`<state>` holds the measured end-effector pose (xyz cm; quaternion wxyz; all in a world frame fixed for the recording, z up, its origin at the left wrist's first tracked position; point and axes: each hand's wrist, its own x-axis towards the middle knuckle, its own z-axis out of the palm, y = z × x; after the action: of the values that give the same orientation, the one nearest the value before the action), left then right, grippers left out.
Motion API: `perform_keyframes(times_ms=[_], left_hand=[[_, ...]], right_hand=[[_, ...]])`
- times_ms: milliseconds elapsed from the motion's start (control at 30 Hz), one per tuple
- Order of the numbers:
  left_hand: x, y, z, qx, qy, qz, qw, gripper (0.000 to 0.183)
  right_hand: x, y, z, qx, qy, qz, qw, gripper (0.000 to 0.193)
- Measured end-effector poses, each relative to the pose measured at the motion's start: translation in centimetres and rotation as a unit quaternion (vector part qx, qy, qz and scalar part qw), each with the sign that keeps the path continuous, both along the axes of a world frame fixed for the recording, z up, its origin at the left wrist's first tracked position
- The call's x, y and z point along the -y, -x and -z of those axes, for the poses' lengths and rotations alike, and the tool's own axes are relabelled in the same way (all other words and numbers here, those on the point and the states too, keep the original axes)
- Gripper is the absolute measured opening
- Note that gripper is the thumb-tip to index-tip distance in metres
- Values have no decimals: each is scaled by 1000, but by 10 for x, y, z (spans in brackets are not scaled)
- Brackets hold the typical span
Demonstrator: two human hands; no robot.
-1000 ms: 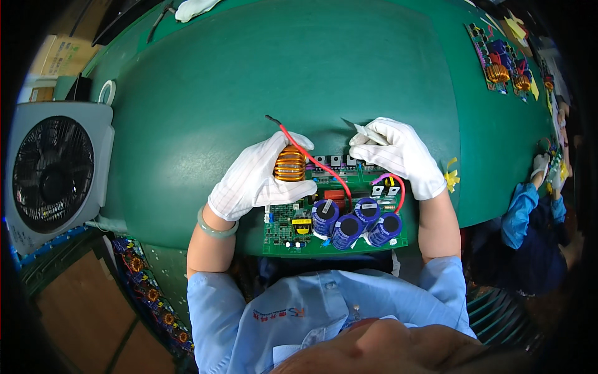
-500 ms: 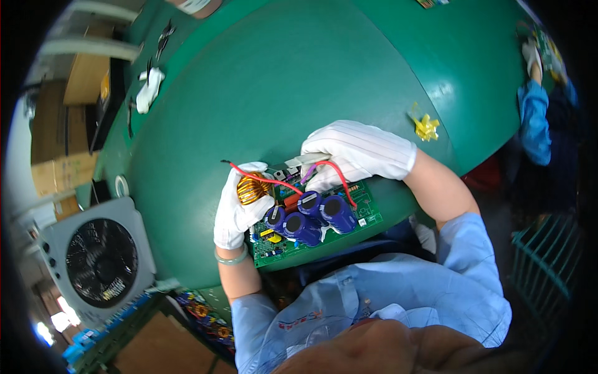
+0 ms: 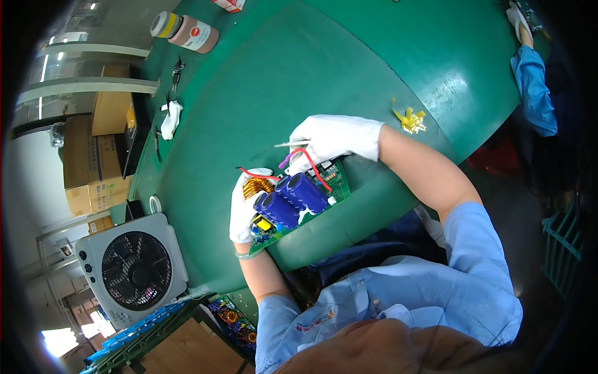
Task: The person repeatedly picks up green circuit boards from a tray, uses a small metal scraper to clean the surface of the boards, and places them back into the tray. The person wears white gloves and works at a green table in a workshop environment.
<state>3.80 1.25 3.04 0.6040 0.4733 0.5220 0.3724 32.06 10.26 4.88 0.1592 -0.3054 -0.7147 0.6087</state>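
Observation:
A green circuit board (image 3: 338, 181) is tilted above the near edge of the table. Several large blue capacitors (image 3: 307, 191) stand on it, beside a copper-wound ring coil (image 3: 257, 186). My gloved left hand (image 3: 242, 215) is closed round the board's left side, with its fingers by the coil. At the far side, my gloved right hand (image 3: 333, 139) pinches a pair of silvery tweezers (image 3: 290, 144), pointing left. A red wire (image 3: 319, 167) with a purple sleeve arches up beside the right fingers. Another red wire (image 3: 258, 176) crosses over the coil. The right fingertips are partly hidden.
On the green table lie a yellow ribbon bow (image 3: 411, 119), a white glove (image 3: 170, 119), pliers (image 3: 177, 73) and a pinkish bottle (image 3: 194, 34). A grey fan (image 3: 137, 268) stands at left. A co-worker's blue sleeve (image 3: 534, 90) shows at far right.
The board has tilted, so the capacitors show more from the side. My right hand and the tweezers have moved slightly off the board's parts. The whole view has shifted.

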Motion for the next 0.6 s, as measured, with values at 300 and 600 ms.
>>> perform_keyframes(times_ms=[300, 600], left_hand=[[-4, 1, 1, 7, 14, -15, 1000, 41], [-2, 3, -9, -21, -3, 37, 999, 41]], right_hand=[[-6, -6, 0, 29, 63, -2, 998, 21], [2, -4, -2, 14, 61, -21, 998, 23]])
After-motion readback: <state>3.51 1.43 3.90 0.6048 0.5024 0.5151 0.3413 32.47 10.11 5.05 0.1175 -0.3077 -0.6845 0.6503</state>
